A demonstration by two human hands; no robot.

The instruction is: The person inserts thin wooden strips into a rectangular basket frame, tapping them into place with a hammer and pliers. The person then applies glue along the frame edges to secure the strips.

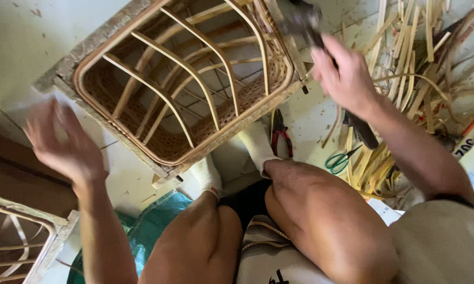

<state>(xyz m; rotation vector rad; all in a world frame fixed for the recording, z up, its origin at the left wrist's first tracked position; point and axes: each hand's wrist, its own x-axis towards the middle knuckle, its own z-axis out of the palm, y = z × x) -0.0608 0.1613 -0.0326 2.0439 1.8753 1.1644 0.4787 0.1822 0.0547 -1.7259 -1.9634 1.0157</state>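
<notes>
We see the right hand [342, 73] gripping a dark tool [305, 23] at the rattan frame [184, 79]'s right edge; left hand [63, 142] open, empty, left of it.

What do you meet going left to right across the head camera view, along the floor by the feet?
Left hand → woven rattan chair frame → red-handled pliers → green-handled scissors → loose pile of pale rattan strips.

A dark tool [305, 23] is sitting in the right hand [345, 71], blurry, up by the corner of the big basket frame [184, 84]. The frame is lying tilted on the floor, made of bent pale cane ribs and woven sides.
</notes>
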